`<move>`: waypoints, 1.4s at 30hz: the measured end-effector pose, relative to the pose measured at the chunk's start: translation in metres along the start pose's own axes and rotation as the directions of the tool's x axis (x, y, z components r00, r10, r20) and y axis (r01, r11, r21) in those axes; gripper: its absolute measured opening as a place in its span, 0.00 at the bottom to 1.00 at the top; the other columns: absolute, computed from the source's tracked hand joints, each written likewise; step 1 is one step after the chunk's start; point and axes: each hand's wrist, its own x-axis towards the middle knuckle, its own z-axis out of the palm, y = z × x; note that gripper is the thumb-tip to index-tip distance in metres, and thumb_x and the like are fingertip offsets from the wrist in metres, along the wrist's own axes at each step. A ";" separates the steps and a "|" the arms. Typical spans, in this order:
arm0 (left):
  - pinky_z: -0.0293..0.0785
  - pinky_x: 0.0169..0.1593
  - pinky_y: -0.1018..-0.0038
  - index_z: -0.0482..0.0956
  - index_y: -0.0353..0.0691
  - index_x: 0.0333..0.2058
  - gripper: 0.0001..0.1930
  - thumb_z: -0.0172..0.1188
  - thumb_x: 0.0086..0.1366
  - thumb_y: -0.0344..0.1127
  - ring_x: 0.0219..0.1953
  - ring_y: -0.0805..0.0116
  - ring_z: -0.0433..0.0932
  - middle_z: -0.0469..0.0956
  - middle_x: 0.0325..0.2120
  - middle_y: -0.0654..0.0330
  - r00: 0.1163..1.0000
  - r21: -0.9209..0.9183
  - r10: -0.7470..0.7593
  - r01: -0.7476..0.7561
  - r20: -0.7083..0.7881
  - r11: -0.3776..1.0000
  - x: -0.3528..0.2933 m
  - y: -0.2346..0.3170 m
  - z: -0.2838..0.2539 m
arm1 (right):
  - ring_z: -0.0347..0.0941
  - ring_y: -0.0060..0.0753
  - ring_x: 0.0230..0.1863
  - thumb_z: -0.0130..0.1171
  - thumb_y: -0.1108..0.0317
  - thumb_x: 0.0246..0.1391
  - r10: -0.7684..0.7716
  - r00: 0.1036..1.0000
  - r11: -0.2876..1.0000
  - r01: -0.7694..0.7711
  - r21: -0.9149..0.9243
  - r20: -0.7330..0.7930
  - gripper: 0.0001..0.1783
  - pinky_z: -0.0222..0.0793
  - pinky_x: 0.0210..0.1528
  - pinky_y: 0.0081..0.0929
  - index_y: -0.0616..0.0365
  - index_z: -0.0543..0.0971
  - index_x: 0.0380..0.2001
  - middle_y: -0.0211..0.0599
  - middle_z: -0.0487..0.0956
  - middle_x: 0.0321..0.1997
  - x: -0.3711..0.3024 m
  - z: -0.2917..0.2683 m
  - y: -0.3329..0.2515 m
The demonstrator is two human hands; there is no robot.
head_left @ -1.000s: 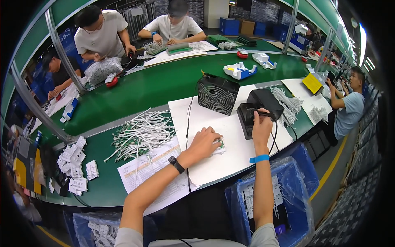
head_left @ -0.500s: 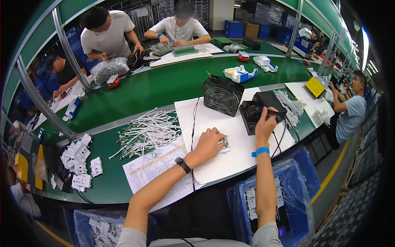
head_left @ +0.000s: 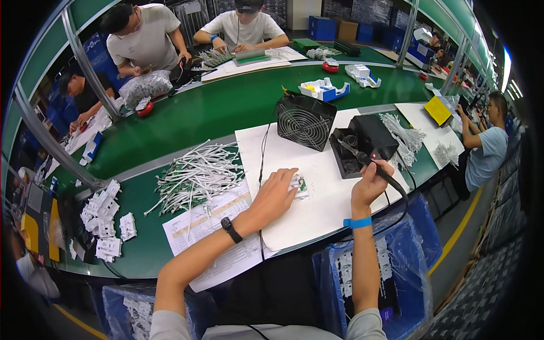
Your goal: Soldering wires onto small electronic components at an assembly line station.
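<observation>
- head view: the white piece with a green board (head_left: 302, 184) lies on a white sheet (head_left: 340, 212), between the table's (head_left: 144, 262) near and far edges.
- left hand (head_left: 276, 195) is nearer, its fingertips over that piece; they cover it, so i cannot tell whether this grip is pinched together or merely resting, nor the piece's long axis.
- right hand (head_left: 371, 184) has its grip clamped on a soldering iron (head_left: 363, 157), well apart from the piece, which lies to its left.
- the iron's long axis slants toward the table's far edge and leftward, its tip over the black stand (head_left: 347, 166) in view; contact is unclear.
- from that tip, the piece lies left and closer to the table's near edge.
</observation>
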 end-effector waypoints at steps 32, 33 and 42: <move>0.69 0.63 0.58 0.74 0.46 0.62 0.26 0.64 0.64 0.33 0.62 0.47 0.70 0.71 0.59 0.48 0.976 0.332 0.181 -0.212 0.121 0.919 -0.004 -0.011 0.003 | 0.65 0.13 0.26 0.62 0.77 0.57 0.230 0.834 0.948 -0.308 0.077 0.501 0.07 0.60 0.24 0.14 0.60 0.73 0.34 0.27 0.71 0.28 -0.009 -0.002 -0.003; 0.70 0.62 0.57 0.74 0.46 0.61 0.26 0.64 0.64 0.33 0.62 0.46 0.71 0.71 0.59 0.48 0.978 0.354 0.183 -0.207 0.101 0.912 -0.003 -0.012 0.004 | 0.65 0.14 0.26 0.62 0.77 0.57 0.202 0.841 0.959 -0.275 0.075 0.502 0.07 0.61 0.25 0.14 0.60 0.73 0.35 0.27 0.71 0.28 -0.008 0.000 -0.003; 0.72 0.62 0.57 0.75 0.46 0.60 0.24 0.63 0.65 0.32 0.61 0.45 0.72 0.72 0.57 0.47 0.983 0.388 0.171 -0.183 0.065 0.904 -0.002 -0.016 0.006 | 0.65 0.14 0.26 0.62 0.77 0.58 0.206 0.815 0.954 -0.290 0.072 0.542 0.07 0.61 0.26 0.14 0.60 0.73 0.36 0.28 0.71 0.29 -0.007 0.004 -0.004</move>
